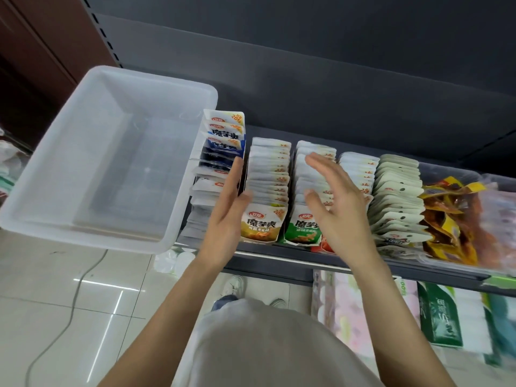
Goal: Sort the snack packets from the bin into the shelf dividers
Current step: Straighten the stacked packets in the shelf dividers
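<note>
Now: translucent bin looks emptied; snack packets stand in the shelf dividers. Your left hand and right hand flank the rows, fingers straight, gripping nothing. Press rows square, gently.

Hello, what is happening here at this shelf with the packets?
A person is tidying snack packets standing in rows on a shelf. The left hand, fingers straight, lies against the side of the yellow-fronted row. The right hand hovers open over the green-fronted row, holding nothing. The clear plastic bin beside the rows looks empty, so the sorting seems almost done.
</note>
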Tool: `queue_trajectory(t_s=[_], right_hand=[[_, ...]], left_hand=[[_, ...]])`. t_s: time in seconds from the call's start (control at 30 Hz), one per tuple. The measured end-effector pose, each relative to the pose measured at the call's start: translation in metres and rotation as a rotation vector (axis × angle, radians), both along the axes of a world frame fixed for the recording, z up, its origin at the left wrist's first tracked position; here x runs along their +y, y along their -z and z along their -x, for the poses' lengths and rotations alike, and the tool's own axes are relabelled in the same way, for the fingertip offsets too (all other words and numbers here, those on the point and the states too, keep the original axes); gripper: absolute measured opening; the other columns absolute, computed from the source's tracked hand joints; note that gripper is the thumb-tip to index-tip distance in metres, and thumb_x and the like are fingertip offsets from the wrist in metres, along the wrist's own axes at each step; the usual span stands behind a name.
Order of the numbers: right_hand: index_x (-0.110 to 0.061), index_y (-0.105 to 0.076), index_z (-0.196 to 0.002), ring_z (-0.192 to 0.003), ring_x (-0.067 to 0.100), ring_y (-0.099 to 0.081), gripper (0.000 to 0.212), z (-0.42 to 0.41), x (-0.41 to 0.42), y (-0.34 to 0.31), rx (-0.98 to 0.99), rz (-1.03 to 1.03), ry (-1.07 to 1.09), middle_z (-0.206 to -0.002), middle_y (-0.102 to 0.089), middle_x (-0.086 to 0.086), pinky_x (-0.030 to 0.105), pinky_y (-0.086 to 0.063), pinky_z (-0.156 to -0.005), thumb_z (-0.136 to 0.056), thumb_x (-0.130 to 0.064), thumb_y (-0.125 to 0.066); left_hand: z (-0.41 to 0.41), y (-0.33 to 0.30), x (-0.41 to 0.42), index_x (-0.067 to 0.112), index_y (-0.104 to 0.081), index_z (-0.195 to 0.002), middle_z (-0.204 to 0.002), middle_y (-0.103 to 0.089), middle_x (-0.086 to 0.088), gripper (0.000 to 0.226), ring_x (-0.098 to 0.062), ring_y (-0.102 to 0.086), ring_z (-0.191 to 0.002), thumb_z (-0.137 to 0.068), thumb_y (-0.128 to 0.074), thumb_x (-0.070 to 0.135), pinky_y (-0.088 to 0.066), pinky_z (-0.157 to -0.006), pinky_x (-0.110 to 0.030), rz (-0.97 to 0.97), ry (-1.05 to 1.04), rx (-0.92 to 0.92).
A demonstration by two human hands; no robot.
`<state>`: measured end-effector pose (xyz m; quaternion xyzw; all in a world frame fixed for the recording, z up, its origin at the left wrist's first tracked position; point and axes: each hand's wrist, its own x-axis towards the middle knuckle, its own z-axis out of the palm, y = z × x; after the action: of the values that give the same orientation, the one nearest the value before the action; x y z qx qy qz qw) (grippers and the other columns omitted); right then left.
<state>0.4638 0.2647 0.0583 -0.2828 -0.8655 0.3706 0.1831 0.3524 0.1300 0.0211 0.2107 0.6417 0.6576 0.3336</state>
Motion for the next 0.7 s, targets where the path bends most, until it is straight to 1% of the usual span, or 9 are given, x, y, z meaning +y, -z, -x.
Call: queue_trajectory(t_s=[0.07, 0.13, 0.2, 0.3, 0.43, 0.5, 0.57, 0.63, 0.7], right_hand=[[-0.017, -0.042, -0.141, -0.141, 0.017, -0.024, 0.057, -0.007, -0.005, 0.014, -0.161, -0.244, -0.062, -0.149, -0.037, 0.001, 0.035, -0.022, -0.116, -0.089, -0.034, -0.056], [-0.012, -0.041, -0.141, -0.142, 0.027, -0.017, 0.071, -0.005, -0.014, 0.028, -0.318, -0.429, -0.102, -0.151, -0.033, 0.009, 0.048, -0.022, -0.115, -0.084, -0.047, -0.064], [-0.008, -0.049, -0.135, -0.141, 0.033, -0.014, 0.072, 0.000, -0.020, 0.037, -0.387, -0.543, -0.070, -0.151, -0.032, 0.015, 0.054, -0.023, -0.113, -0.081, -0.053, -0.064], [-0.006, -0.058, -0.125, -0.141, 0.036, -0.015, 0.063, 0.008, -0.020, 0.043, -0.382, -0.620, -0.002, -0.151, -0.032, 0.016, 0.054, -0.022, -0.113, -0.083, -0.054, -0.060], [-0.002, -0.062, -0.120, -0.140, 0.039, -0.021, 0.059, 0.015, -0.022, 0.049, -0.398, -0.676, 0.031, -0.148, -0.037, 0.017, 0.053, -0.021, -0.113, -0.081, -0.046, -0.067], [-0.002, -0.059, -0.124, -0.140, 0.037, -0.023, 0.061, 0.019, -0.023, 0.050, -0.378, -0.695, 0.034, -0.147, -0.039, 0.016, 0.051, -0.022, -0.112, -0.081, -0.045, -0.067], [-0.002, -0.055, -0.128, -0.138, 0.034, -0.028, 0.062, 0.016, -0.026, 0.047, -0.313, -0.674, 0.035, -0.146, -0.040, 0.016, 0.046, -0.028, -0.110, -0.084, -0.044, -0.066], [-0.004, -0.053, -0.129, -0.125, 0.026, -0.049, 0.054, 0.005, -0.031, 0.039, -0.161, -0.585, 0.068, -0.136, -0.051, 0.014, 0.032, -0.042, -0.099, -0.089, -0.039, -0.061], [-0.007, -0.057, -0.125, -0.093, 0.016, -0.066, 0.039, -0.010, -0.038, 0.032, -0.010, -0.424, 0.099, -0.113, -0.067, 0.007, 0.017, -0.048, -0.080, -0.092, -0.028, -0.057]], left_hand=[[-0.014, 0.013, -0.009, 0.032, -0.020, -0.147, -0.143, -0.037, 0.023, 0.065, 0.005, -0.035, -0.132, -0.093, -0.052, 0.014, -0.038, -0.107, -0.029, 0.031, 0.007, 0.081], [-0.027, 0.032, -0.009, 0.024, -0.013, -0.150, -0.152, -0.029, 0.009, 0.077, -0.008, -0.028, -0.140, -0.086, -0.054, 0.014, -0.032, -0.112, -0.043, 0.124, -0.005, 0.212], [-0.038, 0.045, -0.004, 0.027, -0.006, -0.151, -0.153, -0.028, 0.006, 0.082, -0.010, -0.030, -0.139, -0.088, -0.058, 0.015, -0.036, -0.110, -0.043, 0.192, -0.043, 0.242], [-0.047, 0.056, 0.003, 0.026, 0.000, -0.150, -0.155, -0.023, 0.002, 0.086, -0.014, -0.028, -0.140, -0.089, -0.056, 0.003, -0.039, -0.107, -0.032, 0.247, -0.093, 0.372], [-0.047, 0.076, 0.009, 0.014, -0.002, -0.150, -0.157, -0.016, -0.008, 0.090, -0.024, -0.025, -0.142, -0.083, -0.057, -0.011, -0.043, -0.103, -0.045, 0.306, -0.154, 0.560], [-0.049, 0.076, 0.012, 0.013, -0.005, -0.150, -0.155, -0.021, -0.008, 0.091, -0.027, -0.033, -0.137, -0.081, -0.060, -0.010, -0.049, -0.096, -0.039, 0.373, -0.196, 0.578], [-0.052, 0.073, 0.013, 0.013, -0.011, -0.150, -0.150, -0.031, -0.007, 0.090, -0.026, -0.040, -0.132, -0.080, -0.064, -0.006, -0.045, -0.087, -0.026, 0.425, -0.259, 0.594], [-0.052, 0.071, 0.014, 0.014, -0.016, -0.149, -0.146, -0.038, -0.005, 0.089, -0.024, -0.041, -0.130, -0.078, -0.068, -0.004, -0.041, -0.086, -0.023, 0.425, -0.307, 0.599], [-0.050, 0.070, 0.013, 0.015, -0.018, -0.149, -0.147, -0.037, -0.003, 0.089, -0.023, -0.040, -0.131, -0.078, -0.069, -0.003, -0.042, -0.090, -0.027, 0.416, -0.312, 0.547]])
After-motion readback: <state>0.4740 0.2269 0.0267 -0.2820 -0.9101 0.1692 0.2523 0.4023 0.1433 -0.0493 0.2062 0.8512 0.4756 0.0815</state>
